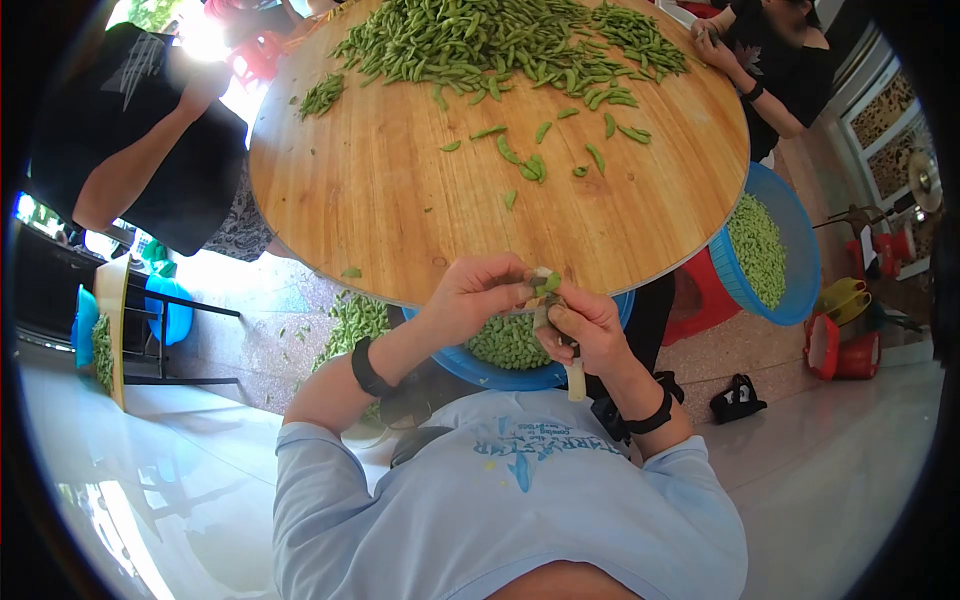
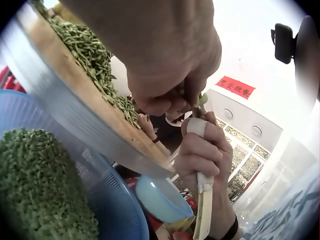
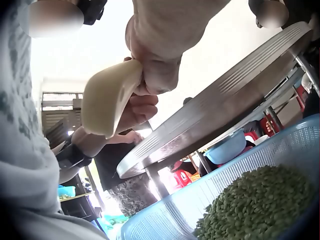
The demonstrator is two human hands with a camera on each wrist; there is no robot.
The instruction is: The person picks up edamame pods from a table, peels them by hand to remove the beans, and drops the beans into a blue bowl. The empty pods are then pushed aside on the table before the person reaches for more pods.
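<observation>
Close together over the near edge of the round table, both hands work at a green soybean pod (image 1: 550,283). My left hand (image 1: 482,297) pinches the pod between thumb and fingers. The right hand (image 1: 592,328) grips a small tool with a cream handle (image 2: 204,210), which sticks out below the fist; its working end is mostly hidden by the fingers. White tape (image 2: 196,127) wraps a digit of the right hand. Below the hands sits a blue mesh basket (image 3: 175,212) holding a heap of shelled green beans (image 1: 508,343).
Piled at the far side of the wooden table (image 1: 380,200) are many soybean pods (image 1: 470,40), with several loose ones nearer. Another blue basket of beans (image 1: 790,250) stands at the right. Pods or husks (image 1: 355,325) lie on the floor. Other people sit around the table.
</observation>
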